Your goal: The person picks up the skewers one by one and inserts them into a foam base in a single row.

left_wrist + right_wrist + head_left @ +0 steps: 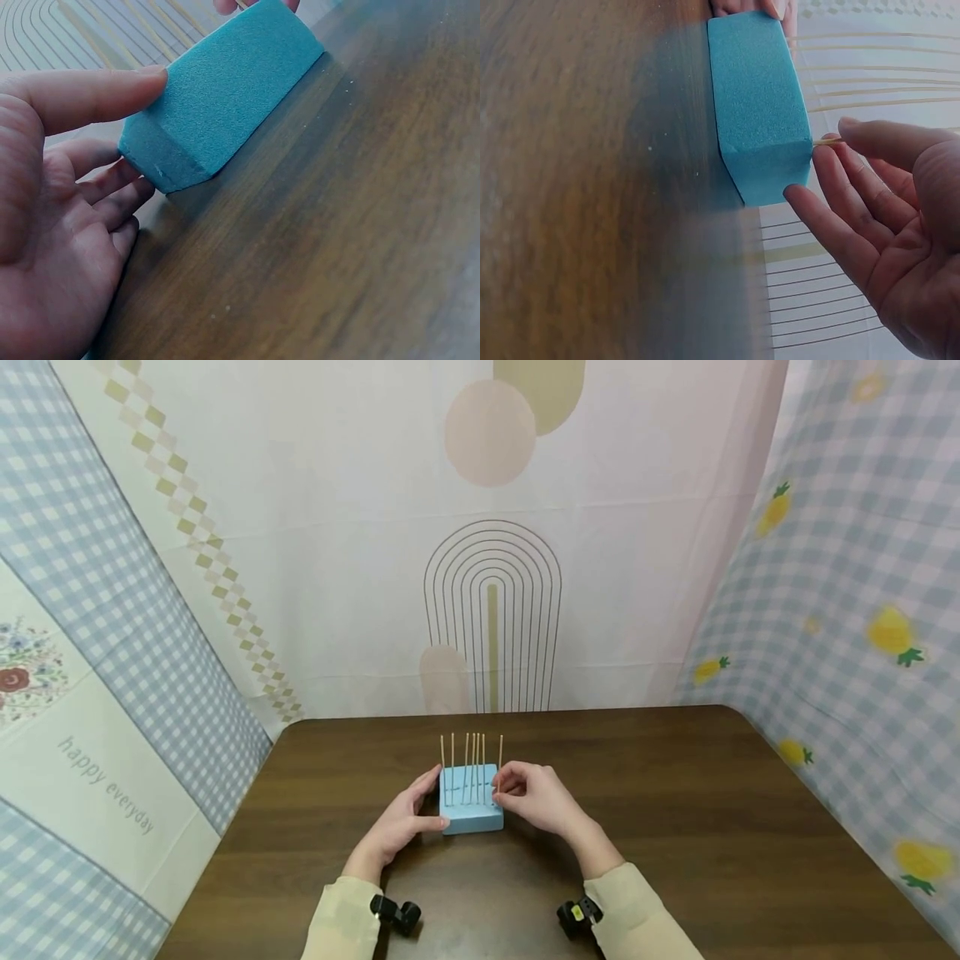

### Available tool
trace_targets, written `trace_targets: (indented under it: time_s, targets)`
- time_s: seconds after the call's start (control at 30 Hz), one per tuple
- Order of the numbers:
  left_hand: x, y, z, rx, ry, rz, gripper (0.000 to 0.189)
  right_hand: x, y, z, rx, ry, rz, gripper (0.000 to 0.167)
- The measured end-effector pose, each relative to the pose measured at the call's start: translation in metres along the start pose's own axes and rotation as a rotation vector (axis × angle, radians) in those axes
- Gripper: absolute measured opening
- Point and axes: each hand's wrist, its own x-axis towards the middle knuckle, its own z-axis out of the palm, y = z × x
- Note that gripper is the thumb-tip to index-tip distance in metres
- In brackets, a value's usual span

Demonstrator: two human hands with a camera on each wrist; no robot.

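Note:
A light blue foam block (474, 823) lies on the table with several thin wooden sticks (474, 764) standing upright in its top. At its left side, my left hand (401, 823) holds the block, thumb at the front corner and fingers reaching toward the back. The left wrist view shows that thumb (112, 94) at the block's upper edge. My right hand (546, 800) pinches a stick (501, 750) low down at the block's right edge. Seen from the right wrist, this pinched stick (826, 141) meets the block's top right at the corner.
The dark wooden table (675, 827) extends to both sides and in front of the block. A patterned cloth (360, 610) hangs behind it, with checked cloths to the left and right. Black wrist cameras (395, 915) sit at both sleeves.

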Motion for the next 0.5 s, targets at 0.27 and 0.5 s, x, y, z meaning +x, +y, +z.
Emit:
trace_targets:
  time_s: [0.27,0.5]
  targets:
    - [-0.0016,-0.0037,0.0017,-0.004,-0.002,0.002,0.099,-0.0018,0.0032,0.0017,0.014,-0.009,-0.026,0.023]
    - [-0.0014,-0.0024,0.0003,-0.012,0.001,0.009,0.098,-0.0013,0.0021,0.0010,0.008,-0.010,-0.014,0.027]
